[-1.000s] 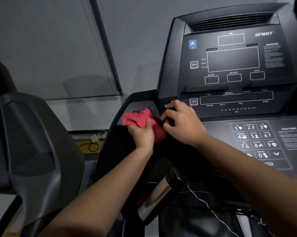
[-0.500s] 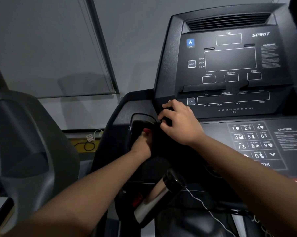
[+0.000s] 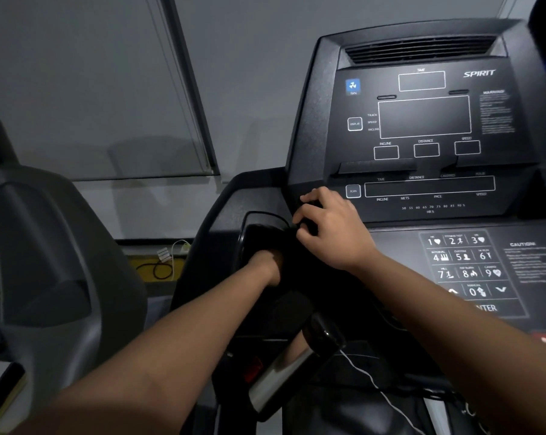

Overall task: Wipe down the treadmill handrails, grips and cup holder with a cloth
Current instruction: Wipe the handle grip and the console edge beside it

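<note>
My left hand (image 3: 265, 262) is pushed down into the black cup holder (image 3: 249, 221) at the left of the treadmill console (image 3: 422, 120). Only its wrist and the back of the hand show. The red cloth it carried is hidden inside the holder, and so are the fingers. My right hand (image 3: 331, 227) rests with curled fingers on the console's lower left corner, just right of the holder rim, holding nothing. A chrome and black handrail grip (image 3: 284, 375) lies below my forearms.
The number keypad (image 3: 463, 262) sits right of my right wrist. A thin white cord (image 3: 375, 381) runs down from the grip. Another grey machine (image 3: 45, 246) stands close on the left. Cables (image 3: 161, 265) lie on the floor by the wall.
My left hand has taken the red cloth from the holder's rim down into the cup holder, so the cloth has gone out of sight. My right hand has stayed in place.
</note>
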